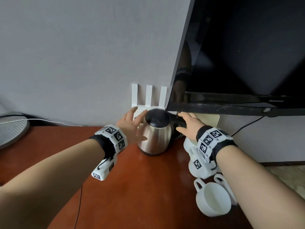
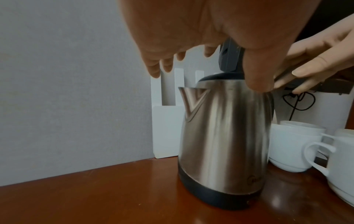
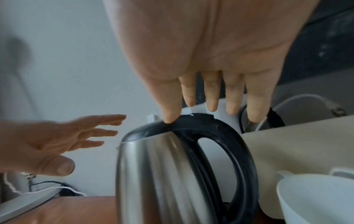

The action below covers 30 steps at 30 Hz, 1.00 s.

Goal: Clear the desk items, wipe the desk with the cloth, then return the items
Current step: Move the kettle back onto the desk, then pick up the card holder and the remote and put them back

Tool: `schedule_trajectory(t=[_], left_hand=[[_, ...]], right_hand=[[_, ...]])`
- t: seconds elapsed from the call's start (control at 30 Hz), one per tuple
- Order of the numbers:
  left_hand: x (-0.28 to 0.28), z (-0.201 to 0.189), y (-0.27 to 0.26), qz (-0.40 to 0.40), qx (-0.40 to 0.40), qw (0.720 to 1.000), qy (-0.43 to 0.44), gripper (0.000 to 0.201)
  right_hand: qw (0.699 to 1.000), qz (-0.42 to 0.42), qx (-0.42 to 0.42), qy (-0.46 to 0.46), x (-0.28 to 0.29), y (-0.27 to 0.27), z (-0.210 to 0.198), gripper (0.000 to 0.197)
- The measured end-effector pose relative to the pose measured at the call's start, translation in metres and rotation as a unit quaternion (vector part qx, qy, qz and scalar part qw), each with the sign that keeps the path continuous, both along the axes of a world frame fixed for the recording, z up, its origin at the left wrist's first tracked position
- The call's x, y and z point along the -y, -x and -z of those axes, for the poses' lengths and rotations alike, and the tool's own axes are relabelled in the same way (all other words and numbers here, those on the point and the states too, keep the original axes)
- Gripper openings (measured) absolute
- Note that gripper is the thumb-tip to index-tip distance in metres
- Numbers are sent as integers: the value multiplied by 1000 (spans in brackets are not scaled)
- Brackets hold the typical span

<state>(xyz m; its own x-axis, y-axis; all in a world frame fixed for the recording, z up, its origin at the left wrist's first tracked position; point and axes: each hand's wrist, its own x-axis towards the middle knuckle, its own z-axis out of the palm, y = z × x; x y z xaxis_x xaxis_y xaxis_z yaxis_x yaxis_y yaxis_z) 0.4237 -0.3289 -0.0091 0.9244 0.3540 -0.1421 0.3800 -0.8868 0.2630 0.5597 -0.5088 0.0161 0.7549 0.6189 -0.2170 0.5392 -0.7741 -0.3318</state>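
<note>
right hand [image 1: 189, 124] hiding kettle [image 1: 156, 136] handle

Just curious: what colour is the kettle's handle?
Black. The kettle's handle shows best in the right wrist view, against the steel body.

Head view looks down from above; both wrist views sit close, sharing the kettle [image 1: 155, 134].

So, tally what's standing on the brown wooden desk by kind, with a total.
Stainless steel kettle with black lid: 1
White router with three antennas: 1
White ceramic cups: at least 3, some partly hidden
Grey ribbed appliance at left edge: 1
Total: at least 6
</note>
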Motion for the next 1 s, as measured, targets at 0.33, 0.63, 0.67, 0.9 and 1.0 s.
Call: schedule_trajectory(t=[0.33, 0.63, 0.67, 0.9, 1.0], left_hand=[[-22, -15, 125, -37, -24, 999, -28, 93], [-103, -2, 269, -142, -85, 986, -32, 89], [-115, 2, 287, -150, -94, 984, -30, 88], [-193, 22, 405, -179, -177, 968, -21, 85], [-221, 28, 438, -176, -191, 965, -28, 87]], right_hand=[[992, -125, 16, 20, -21, 89, -11, 64], [978, -204, -13, 33, -113, 201, 8, 64], [977, -211, -10, 34, -126, 215, 11, 64], [968, -237, -29, 79, -214, 314, 30, 62], [964, -248, -35, 90, -253, 351, 39, 62]])
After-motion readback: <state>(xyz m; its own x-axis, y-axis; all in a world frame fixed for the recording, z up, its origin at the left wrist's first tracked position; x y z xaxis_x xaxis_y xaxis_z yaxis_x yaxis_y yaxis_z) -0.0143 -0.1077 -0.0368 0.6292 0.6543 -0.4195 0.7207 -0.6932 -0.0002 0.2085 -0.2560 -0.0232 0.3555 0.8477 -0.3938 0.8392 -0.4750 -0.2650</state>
